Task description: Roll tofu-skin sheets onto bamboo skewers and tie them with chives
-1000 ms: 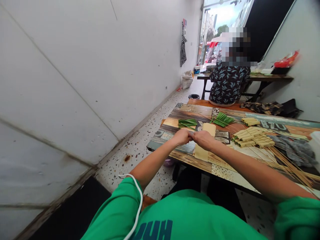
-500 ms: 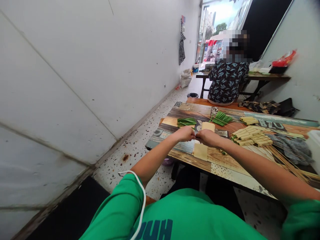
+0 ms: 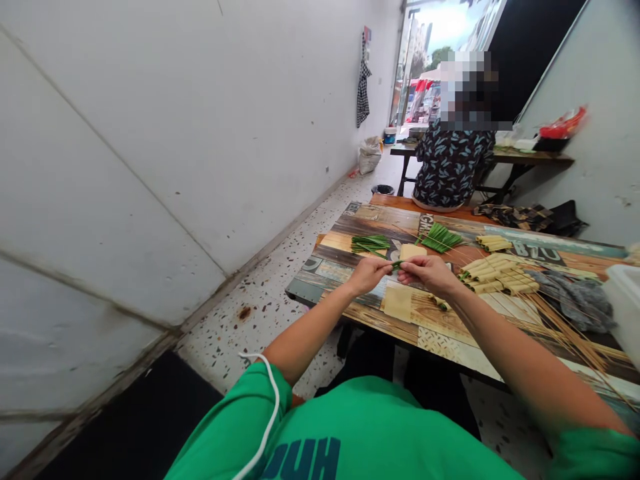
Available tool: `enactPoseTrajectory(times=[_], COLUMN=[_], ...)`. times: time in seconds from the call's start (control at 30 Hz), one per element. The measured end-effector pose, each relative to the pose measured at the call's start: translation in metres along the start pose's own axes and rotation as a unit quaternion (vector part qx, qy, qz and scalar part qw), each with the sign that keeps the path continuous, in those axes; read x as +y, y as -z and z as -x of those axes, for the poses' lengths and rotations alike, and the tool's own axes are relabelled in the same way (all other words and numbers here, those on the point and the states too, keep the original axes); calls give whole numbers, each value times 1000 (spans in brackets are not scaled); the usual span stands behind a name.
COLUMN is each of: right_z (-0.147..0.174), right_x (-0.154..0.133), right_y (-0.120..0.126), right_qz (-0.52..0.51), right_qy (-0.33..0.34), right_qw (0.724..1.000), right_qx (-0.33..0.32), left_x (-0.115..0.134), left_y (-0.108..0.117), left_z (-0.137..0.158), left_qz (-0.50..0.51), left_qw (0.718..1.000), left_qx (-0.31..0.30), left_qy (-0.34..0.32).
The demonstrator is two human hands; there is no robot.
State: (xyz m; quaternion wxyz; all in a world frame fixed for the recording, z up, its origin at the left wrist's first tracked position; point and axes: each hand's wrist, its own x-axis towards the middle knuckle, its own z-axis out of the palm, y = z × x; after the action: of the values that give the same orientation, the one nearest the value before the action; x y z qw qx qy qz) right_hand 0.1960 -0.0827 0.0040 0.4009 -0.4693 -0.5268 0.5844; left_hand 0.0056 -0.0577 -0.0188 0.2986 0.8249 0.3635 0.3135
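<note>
A small green bundle (image 3: 397,265) is held just above the table (image 3: 345,303), between the two hands, roughly level with the board's left-hand part. The left hand (image 3: 371,275) is mostly closed, thumb and fingers pinching the bundle's left end; the right hand (image 3: 425,272) is partly curled, its thumb and fingertips nipping the other end — only a short green stretch shows between them. Beyond the hands lies a pale yellow sheet (image 3: 413,251), and on the near side another yellow sheet (image 3: 399,303) rests flat. Farther to the left are thin green strips (image 3: 370,244), while a fuller pile of cut greens (image 3: 440,237) sits far and to the right. Right of the hands, yellow rolls (image 3: 497,277) are heaped, with a smaller stack of rolls (image 3: 493,243) beyond them. Wooden skewers (image 3: 570,327) fan out at the right, near a crumpled grey cloth (image 3: 583,300) and a white container (image 3: 627,293). On the far side a person in a leaf-patterned shirt (image 3: 453,167) sits facing away — at another table (image 3: 540,158)
</note>
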Motion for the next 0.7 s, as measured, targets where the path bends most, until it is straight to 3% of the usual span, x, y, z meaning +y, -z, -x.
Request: enactPoseTrajectory(times=[0.13,0.23,0.3,0.43,0.5,0.57,0.7], right_z=[5,8,10,16,19,22,26], right_x=[-3,-12,-20,-32,-35,-37,-35], right_y=[9,16,17,7,1,0,8], right_qz=[61,207,365,638,678,656,519], right_qy=[12,16,37,88,92,85,50], right_qw=[998,978,929,765,729,750,852], right_qx=[-8,-33,-45,-24,-19,-29,-49], left_x=[3,18,35,64,69,68,61], left_y=[1,12,17,15,9,3,-2], left_z=[1,2,5,11,11,9,7], left_qz=[-27,-107,-201,-368,-389,-385,-385], left_qw=[1000,993,977,925,915,918,921], left_qx=[0,-39,-42,26,31,7,-43], left_qy=[17,-19,-50,-91,-102,-95,-54])
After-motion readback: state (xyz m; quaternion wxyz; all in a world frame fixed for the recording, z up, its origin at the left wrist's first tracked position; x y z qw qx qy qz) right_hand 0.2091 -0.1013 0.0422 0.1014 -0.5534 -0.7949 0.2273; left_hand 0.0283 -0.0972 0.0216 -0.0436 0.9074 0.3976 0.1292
